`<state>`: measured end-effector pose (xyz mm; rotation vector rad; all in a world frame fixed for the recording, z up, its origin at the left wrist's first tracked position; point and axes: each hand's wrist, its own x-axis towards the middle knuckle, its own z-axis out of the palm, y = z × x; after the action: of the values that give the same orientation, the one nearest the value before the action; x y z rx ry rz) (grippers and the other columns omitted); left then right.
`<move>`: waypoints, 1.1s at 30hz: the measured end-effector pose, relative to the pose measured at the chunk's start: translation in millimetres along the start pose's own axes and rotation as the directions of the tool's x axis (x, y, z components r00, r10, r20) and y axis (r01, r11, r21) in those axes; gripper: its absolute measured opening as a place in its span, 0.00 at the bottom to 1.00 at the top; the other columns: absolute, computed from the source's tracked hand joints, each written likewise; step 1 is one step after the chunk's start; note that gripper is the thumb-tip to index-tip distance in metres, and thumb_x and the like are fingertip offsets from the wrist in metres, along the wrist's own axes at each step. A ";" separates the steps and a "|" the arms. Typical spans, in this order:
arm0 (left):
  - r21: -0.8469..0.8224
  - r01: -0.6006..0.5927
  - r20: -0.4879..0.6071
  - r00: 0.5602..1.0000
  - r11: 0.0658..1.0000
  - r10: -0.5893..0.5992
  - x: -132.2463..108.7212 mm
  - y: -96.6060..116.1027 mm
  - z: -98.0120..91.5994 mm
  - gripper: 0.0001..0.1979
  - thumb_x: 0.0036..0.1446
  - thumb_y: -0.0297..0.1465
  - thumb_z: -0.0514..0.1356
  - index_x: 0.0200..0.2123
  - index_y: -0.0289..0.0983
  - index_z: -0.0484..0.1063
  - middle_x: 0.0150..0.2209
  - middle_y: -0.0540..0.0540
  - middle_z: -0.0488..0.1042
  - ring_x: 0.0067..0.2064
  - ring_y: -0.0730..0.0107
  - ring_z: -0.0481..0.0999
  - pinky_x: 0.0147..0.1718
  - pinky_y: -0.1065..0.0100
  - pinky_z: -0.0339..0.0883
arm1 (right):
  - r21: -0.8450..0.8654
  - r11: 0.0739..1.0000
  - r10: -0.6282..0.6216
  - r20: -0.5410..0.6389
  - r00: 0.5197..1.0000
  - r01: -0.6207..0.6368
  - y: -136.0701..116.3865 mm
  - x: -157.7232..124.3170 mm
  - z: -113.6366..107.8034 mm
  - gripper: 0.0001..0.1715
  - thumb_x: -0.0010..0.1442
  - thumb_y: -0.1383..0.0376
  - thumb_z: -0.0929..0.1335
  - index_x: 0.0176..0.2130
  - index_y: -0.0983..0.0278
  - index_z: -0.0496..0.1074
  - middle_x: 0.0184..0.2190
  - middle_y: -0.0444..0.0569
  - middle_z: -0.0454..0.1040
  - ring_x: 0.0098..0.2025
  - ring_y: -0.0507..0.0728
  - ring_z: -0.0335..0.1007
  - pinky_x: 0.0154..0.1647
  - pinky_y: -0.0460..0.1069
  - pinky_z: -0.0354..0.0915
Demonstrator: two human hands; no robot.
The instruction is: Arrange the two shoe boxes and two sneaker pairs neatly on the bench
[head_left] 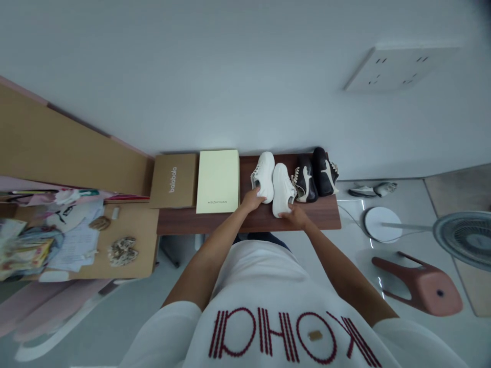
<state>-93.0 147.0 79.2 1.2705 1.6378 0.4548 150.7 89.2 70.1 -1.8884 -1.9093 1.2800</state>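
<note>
Two white sneakers lie side by side over the brown wooden shelf top [180, 223]. My left hand [252, 200] is closed on the heel end of the left white sneaker [265, 174]. The right white sneaker [282, 185] sits a little closer to me, its heel gripped by my right hand [297, 215]. Just to the right is a pair of dark sneakers with cream stripes, the nearer one [306, 176] beside the white pair and the other [323, 171] at the shelf's right end. Whether the white soles touch the wood, I cannot tell.
Left of the shoes stand a pale yellow box [218, 179] and a brown box [184, 176]. A cluttered desk [141, 240] adjoins at left. On the floor at right are a pink stool [433, 289], a standing fan [466, 237] and a pair of shoes [384, 189].
</note>
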 end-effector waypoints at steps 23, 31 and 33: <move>0.543 -0.166 0.058 0.985 0.823 0.160 -22.2 14.9 7.8 0.16 0.67 0.29 0.52 0.52 0.32 0.74 0.48 0.29 0.80 0.56 0.46 0.76 0.61 0.55 0.55 | -0.655 0.753 -0.050 0.031 0.998 0.058 -84.9 34.9 13.7 0.16 0.69 0.63 0.64 0.49 0.67 0.75 0.50 0.65 0.79 0.53 0.66 0.74 0.53 0.58 0.57; 0.469 -0.126 0.011 0.991 0.874 0.136 -14.6 7.6 11.2 0.14 0.67 0.30 0.53 0.49 0.34 0.76 0.46 0.30 0.80 0.56 0.47 0.76 0.62 0.55 0.56 | -0.648 0.761 -0.019 0.022 1.000 0.029 -87.2 50.3 20.2 0.17 0.68 0.67 0.62 0.50 0.69 0.76 0.49 0.66 0.79 0.53 0.66 0.74 0.54 0.60 0.59; 0.461 -0.118 0.002 0.991 0.880 0.132 -14.7 6.1 10.9 0.14 0.67 0.30 0.53 0.48 0.34 0.76 0.46 0.30 0.80 0.56 0.47 0.76 0.61 0.55 0.56 | -0.648 0.761 -0.008 0.020 1.000 0.019 -87.1 51.0 21.9 0.18 0.68 0.68 0.62 0.50 0.68 0.77 0.50 0.66 0.79 0.53 0.66 0.74 0.54 0.60 0.59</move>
<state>-80.9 133.5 85.7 1.7356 1.7572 0.1594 62.8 139.1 91.3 -2.1268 -2.6095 0.6439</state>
